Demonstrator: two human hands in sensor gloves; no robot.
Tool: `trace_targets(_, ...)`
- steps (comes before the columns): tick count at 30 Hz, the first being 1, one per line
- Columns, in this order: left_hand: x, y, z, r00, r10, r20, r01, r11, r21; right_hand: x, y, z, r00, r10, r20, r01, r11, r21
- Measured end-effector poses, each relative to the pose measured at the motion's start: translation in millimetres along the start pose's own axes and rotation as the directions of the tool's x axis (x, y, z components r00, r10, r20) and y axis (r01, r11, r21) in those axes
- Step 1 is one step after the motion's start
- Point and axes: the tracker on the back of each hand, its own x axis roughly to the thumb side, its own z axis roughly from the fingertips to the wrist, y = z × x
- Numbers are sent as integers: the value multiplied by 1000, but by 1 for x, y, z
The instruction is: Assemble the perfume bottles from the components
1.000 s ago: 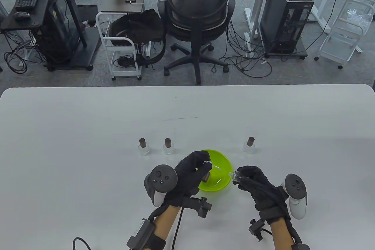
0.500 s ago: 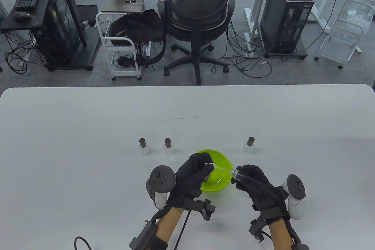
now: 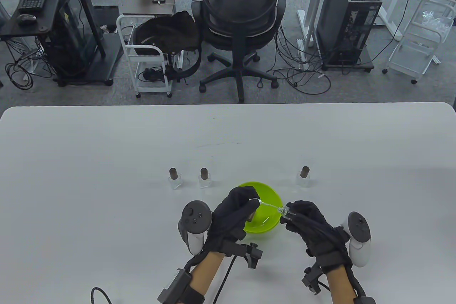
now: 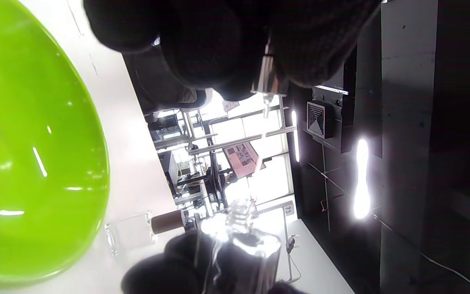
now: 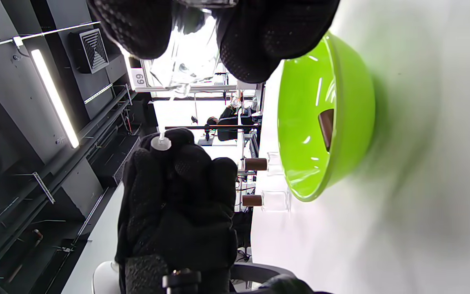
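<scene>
My left hand (image 3: 252, 201) pinches a spray pump (image 4: 265, 83) by its head. The pump's thin clear tube (image 3: 270, 205) slants right and down to the neck of a small clear glass bottle (image 3: 286, 212). My right hand (image 3: 289, 214) grips this bottle, tilted, over the right rim of the green bowl (image 3: 274, 223). The tube's tip meets the bottle neck (image 4: 241, 210); how far it is inside I cannot tell. One brown cap (image 5: 327, 126) lies in the bowl. In the right wrist view, the bottle (image 5: 190, 53) shows between my right fingers (image 5: 255, 45).
Three capped bottles stand upright beyond the bowl: two on the left (image 3: 175, 179) (image 3: 204, 178) and one on the right (image 3: 304, 176). The white table (image 3: 107, 161) stretches wide around them. An office chair (image 3: 242, 15) and carts stand past its far edge.
My hands have come together over the bowl. The pump's tube, apart from the bottle one second ago, now reaches its neck. Little has moved in the last half second.
</scene>
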Motion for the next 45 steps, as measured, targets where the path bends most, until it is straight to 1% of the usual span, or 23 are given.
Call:
trace_targets(5,3,-12,0,991,-128,33,130,989,-71,2,5,-1,1000,19,4,-19,1000,17)
trace_targets(7,6,-18,0,978,-201,50,204,975,-86,3,7,-1,1000,30,5,-30,999,25)
trace_targets(10,10,-26,1,950,-305,68,311,941,-132,6,10,-1,996,84,9,-84,996,30)
trace_targets(15,11,-30,0,908,-410,90,420,894,-157,8,14,-1,984,180,6,-180,983,16)
trace_targets(18,14,-31,1,879,-445,171,470,870,-149,8,15,-1,983,184,-2,-184,983,15)
trace_targets(21,18,-33,5,808,-517,282,560,824,-92,8,15,-2,984,177,-7,-177,984,7)
trace_targets(23,21,-35,8,732,-580,357,630,776,-34,7,15,-1,984,177,-12,-176,984,6)
trace_targets(24,22,-35,8,713,-590,379,644,765,-22,7,15,-1,986,166,-14,-166,986,8)
trace_targets(25,22,-35,9,718,-583,382,638,770,-24,7,15,-1,987,161,-14,-161,987,9)
trace_targets(27,20,-34,8,755,-539,373,594,804,-40,7,15,-1,991,137,-8,-137,990,13)
trace_targets(29,16,-30,5,821,-465,331,510,858,-58,8,15,0,992,127,0,-127,992,12)
trace_targets(30,15,-30,4,836,-452,310,494,867,-67,9,15,-1,992,126,3,-126,992,13)
trace_targets(32,13,-30,2,857,-461,230,490,868,-85,9,15,-1,992,129,0,-129,992,13)
trace_targets(34,11,-30,0,854,-492,168,512,852,-107,8,15,-1,992,128,-2,-128,992,11)
trace_targets(35,10,-30,-1,851,-505,144,523,841,-138,8,14,-1,993,120,-1,-120,993,6)
trace_targets(37,8,-31,-2,858,-493,140,513,835,-201,9,14,0,991,132,-1,-132,991,-7)
trace_targets(39,8,-31,-2,869,-471,154,494,849,-187,9,13,0,988,157,-5,-157,988,-16)
trace_targets(40,9,-31,-1,867,-466,178,494,850,-180,8,13,0,987,162,-10,-162,987,-19)
trace_targets(44,13,-33,3,837,-476,272,525,837,-153,8,15,0,986,166,-23,-166,986,-19)
trace_targets(45,13,-33,4,840,-474,264,520,842,-143,8,15,-1,986,166,-21,-166,986,-16)
